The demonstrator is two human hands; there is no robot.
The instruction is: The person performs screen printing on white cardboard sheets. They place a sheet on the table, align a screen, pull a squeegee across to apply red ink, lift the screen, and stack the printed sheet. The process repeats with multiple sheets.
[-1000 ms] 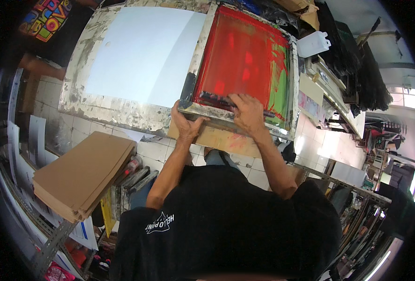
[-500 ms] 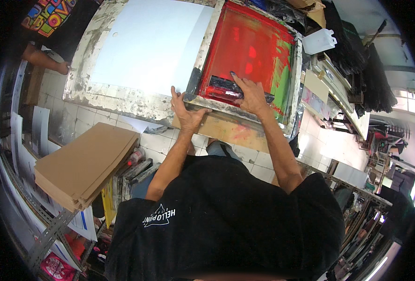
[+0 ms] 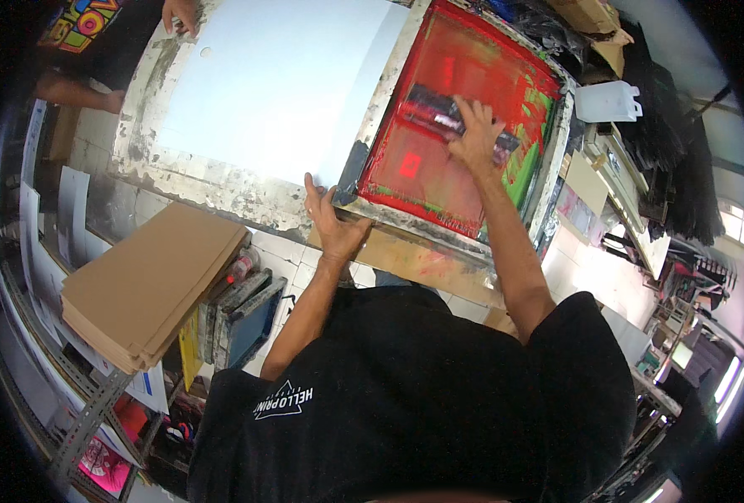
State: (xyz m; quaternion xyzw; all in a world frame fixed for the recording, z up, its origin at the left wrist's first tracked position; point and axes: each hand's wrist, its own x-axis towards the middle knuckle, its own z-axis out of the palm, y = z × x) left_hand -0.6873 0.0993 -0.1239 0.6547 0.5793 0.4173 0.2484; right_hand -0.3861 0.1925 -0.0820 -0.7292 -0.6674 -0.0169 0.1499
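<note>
I look down on a screen-printing bench in a crowded workshop. My right hand [image 3: 475,134] reaches out over a red screen [image 3: 439,180], fingers closed over a dark squeegee [image 3: 439,113] that lies across the upper part of the mesh; green ink streaks the screen's right side. My left hand [image 3: 332,225] presses on the near left corner of the metal frame [image 3: 364,151], fingers spread flat, grasping nothing that I can make out. Just left of the frame, a large white sheet [image 3: 280,84] lies on a worn, paint-stained printing board [image 3: 213,189]. At the board's far left corner another person's hand [image 3: 181,12] touches the sheet's edge. Below the board, to my left, a stack of brown cardboard sheets [image 3: 141,289] rests on a metal shelf rack [image 3: 95,411]. To the right, a cluttered side table holds a white plastic jug [image 3: 608,101], with dark garments [image 3: 682,159] hanging beyond it. My black shirt [image 3: 414,402] fills the lower picture.
</note>
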